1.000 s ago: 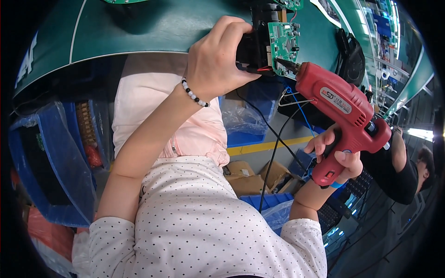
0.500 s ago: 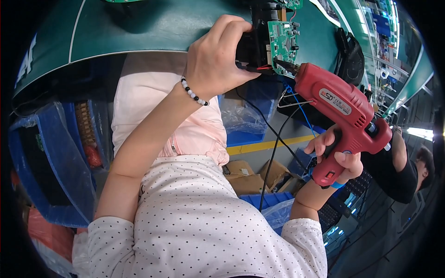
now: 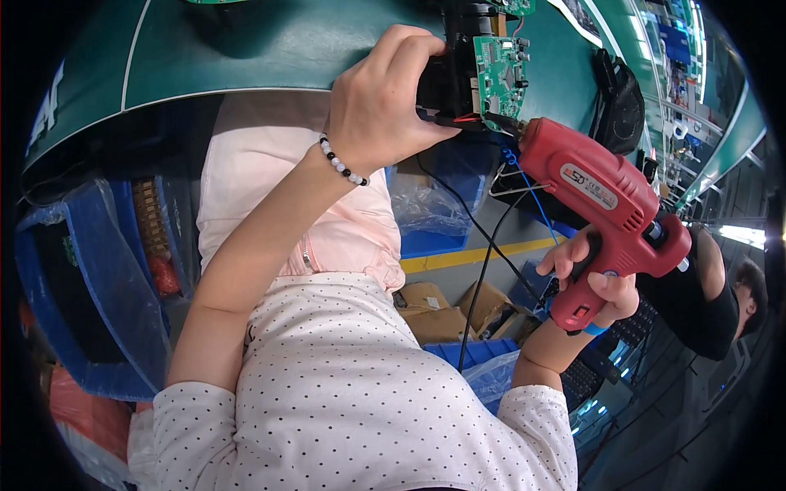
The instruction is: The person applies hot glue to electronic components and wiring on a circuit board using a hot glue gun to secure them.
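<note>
My left hand [image 3: 385, 102] is closed round a black housing [image 3: 449, 82] at the near edge of the green worktop. A green circuit board [image 3: 501, 75] stands on the housing's right side, with red wires [image 3: 468, 119] at its lower corner. In my right hand [image 3: 594, 274] is a red hot glue gun [image 3: 602, 184], held by its handle. Its dark nozzle [image 3: 506, 123] points left at the board's lower end; whether it touches cannot be made out. A clear glue stick [image 3: 683, 264] pokes out of the gun's rear.
The green mat [image 3: 270, 49] covers the worktop. A black object like a pouch [image 3: 620, 106] lies right of the board. Black cable [image 3: 483, 286] hangs below the gun. Blue bins [image 3: 90, 286], cardboard boxes [image 3: 434, 315] and a person in black [image 3: 692, 295] are around me.
The glue gun's nozzle has dropped slightly toward the board's lower edge, tilting with my right hand. My left hand and the housing stay in place.
</note>
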A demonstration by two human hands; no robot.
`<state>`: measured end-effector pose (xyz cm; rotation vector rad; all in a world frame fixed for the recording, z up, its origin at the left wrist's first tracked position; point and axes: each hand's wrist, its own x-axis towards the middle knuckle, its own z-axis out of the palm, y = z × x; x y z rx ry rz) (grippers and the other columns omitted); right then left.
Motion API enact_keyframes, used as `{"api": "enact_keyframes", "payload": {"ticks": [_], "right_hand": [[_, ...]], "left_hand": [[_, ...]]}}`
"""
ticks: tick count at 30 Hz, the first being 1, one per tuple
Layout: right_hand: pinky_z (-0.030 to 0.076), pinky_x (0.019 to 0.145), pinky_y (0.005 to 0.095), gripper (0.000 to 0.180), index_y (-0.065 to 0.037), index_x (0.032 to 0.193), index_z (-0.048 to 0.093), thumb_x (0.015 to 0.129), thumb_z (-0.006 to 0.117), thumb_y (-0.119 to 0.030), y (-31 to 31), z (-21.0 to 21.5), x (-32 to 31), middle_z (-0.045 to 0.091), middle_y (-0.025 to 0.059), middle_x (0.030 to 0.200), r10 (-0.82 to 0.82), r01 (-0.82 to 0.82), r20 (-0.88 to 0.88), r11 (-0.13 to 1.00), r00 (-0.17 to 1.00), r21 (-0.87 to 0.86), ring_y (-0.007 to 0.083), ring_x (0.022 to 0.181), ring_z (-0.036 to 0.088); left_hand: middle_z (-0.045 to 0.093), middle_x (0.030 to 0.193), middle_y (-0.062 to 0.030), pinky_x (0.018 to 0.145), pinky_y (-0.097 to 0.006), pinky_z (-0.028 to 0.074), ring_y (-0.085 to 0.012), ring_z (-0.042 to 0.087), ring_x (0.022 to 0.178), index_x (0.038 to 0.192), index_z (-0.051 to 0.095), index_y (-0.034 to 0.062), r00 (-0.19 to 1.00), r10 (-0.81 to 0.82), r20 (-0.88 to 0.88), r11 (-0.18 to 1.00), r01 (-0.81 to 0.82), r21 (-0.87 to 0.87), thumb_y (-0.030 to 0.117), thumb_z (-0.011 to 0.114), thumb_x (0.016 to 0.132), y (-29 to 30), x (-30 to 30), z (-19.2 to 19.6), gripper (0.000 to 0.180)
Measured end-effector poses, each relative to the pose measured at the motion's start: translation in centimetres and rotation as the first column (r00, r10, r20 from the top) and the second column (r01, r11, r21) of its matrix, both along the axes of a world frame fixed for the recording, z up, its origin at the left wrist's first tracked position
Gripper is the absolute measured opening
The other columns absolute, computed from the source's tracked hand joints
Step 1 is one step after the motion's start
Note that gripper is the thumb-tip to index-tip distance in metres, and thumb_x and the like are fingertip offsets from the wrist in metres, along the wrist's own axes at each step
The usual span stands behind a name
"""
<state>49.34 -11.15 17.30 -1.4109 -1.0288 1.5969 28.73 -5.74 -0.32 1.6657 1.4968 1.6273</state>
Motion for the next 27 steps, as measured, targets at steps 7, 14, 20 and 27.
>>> {"api": "enact_keyframes", "payload": {"ticks": [7,14,20,27], "right_hand": [[0.052,0.061,0.049,0.06,0.017,0.11,0.042,0.056,0.056,-0.005,-0.17,-0.13,-0.1,0.054,0.0206,0.077,-0.001,0.002,-0.011,0.998,1.0,0.058,0.0312,0.063,0.057],[0.052,0.061,0.0487,0.059,0.017,0.108,0.042,0.055,0.056,-0.006,-0.08,-0.01,0.12,0.054,0.02,0.076,0.0,-0.001,0.025,0.999,1.0,0.049,0.0307,0.061,0.057],[0.052,0.061,0.0471,0.058,0.017,0.107,0.043,0.055,0.056,-0.007,0.24,0.15,0.12,0.054,0.0191,0.076,0.03,-0.033,0.077,0.999,0.997,0.036,0.0305,0.063,0.058],[0.052,0.059,0.0447,0.06,0.016,0.107,0.043,0.054,0.056,-0.008,0.52,0.08,-0.5,0.054,0.0185,0.076,0.006,-0.011,0.102,0.999,0.995,0.051,0.0304,0.061,0.058]], "left_hand": [[0.054,0.098,-0.0049,0.066,-0.031,0.051,-0.0237,0.06,0.08,0.097,0.053,0.0078,1.0,0.005,0.01,1.0,-0.005,0.005,0.018,0.082,0.045,0.01,0.04,-0.07,0.061],[0.054,0.098,-0.0049,0.066,-0.031,0.051,-0.0236,0.06,0.08,0.097,0.052,0.0077,1.0,-0.002,0.014,1.0,0.001,0.014,0.017,0.082,0.045,0.08,0.03,-0.06,0.061],[0.054,0.099,-0.0047,0.066,-0.031,0.051,-0.0237,0.06,0.08,0.098,0.052,0.0078,1.0,-0.003,0.013,1.0,0.003,0.006,0.017,0.082,0.043,-0.04,0.05,-0.1,0.063],[0.053,0.099,-0.0049,0.066,-0.031,0.051,-0.0239,0.06,0.08,0.098,0.052,0.0076,1.0,0.0,0.004,1.0,0.0,0.011,0.016,0.082,0.042,0.0,0.0,-0.11,0.064]]}}
